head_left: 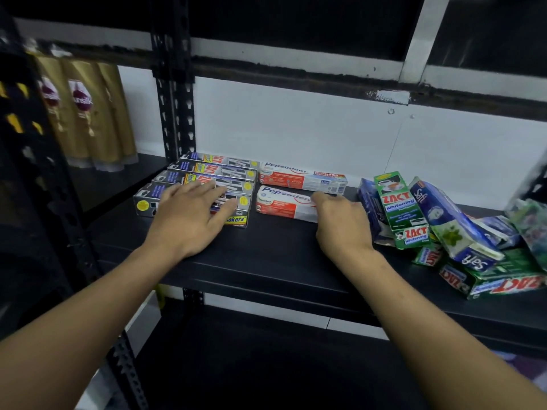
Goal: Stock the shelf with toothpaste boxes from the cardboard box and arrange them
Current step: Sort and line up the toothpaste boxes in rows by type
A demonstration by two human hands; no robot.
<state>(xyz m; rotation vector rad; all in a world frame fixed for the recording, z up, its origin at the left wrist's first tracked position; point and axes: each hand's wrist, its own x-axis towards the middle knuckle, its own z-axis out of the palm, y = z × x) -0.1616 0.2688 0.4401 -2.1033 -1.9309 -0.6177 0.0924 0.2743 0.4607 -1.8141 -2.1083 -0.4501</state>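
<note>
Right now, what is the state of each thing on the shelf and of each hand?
Black boxes: flat, in neat row.
Front Pepsodent box: flat, right end held.
Rear Pepsodent box: flat, untouched.
Green boxes: jumbled pile.
Gold pouches: upright.
Left hand: flat on black boxes.
Right hand: grips front Pepsodent box.

Left hand (189,216): lay palm down, fingers spread | right hand (340,224): curled, gripped Pepsodent box (281,205) end | arms: were outstretched
</note>
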